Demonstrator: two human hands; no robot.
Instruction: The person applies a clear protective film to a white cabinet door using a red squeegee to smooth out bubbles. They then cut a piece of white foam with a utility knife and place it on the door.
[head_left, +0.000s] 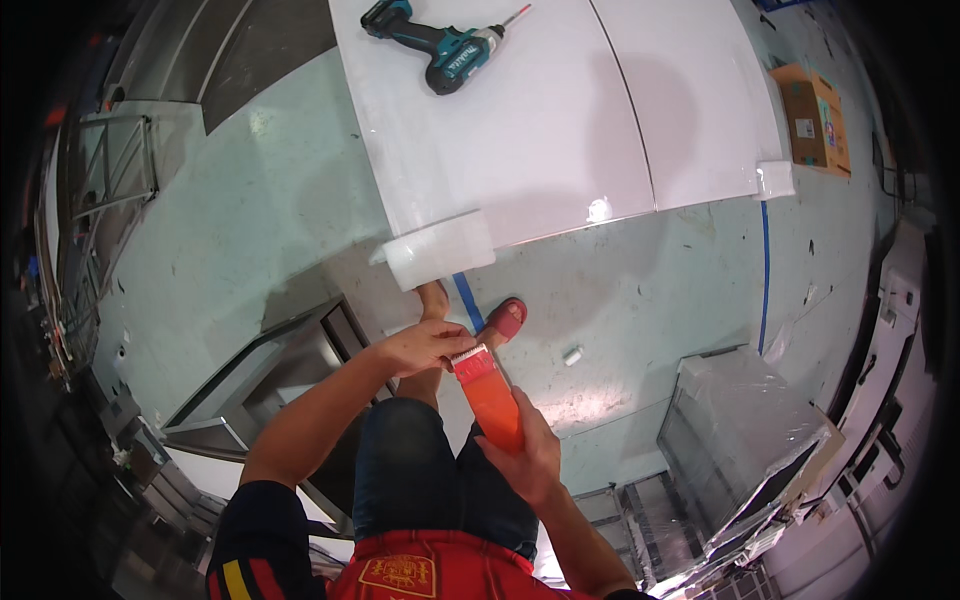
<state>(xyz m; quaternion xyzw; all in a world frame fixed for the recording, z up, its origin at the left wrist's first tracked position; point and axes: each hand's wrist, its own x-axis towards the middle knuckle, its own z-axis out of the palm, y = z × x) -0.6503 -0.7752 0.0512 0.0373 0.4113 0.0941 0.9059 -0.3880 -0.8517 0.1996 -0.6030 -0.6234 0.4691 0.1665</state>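
An orange-red tape dispenser [490, 400] with a pale toothed edge at its far end is held over my legs. My right hand [533, 448] is wrapped round its near part. At the toothed end, my left hand [425, 347] has its fingers pinched together by the edge; whether they grip a tape end there is too small to tell. Ahead lies a large white two-part panel or cabinet [530, 150]. White foam wrap [440, 250] covers its near left corner, and a smaller white piece [775, 180] covers the near right corner.
On the white surface rests a teal and black cordless driver [450, 45] with a long bit. A cardboard box [815, 120] stands at far right. Near me are a metal-framed cabinet [270, 375] on the left and a plastic-wrapped unit [740, 430] on the right. Blue tape [765, 270] marks the floor.
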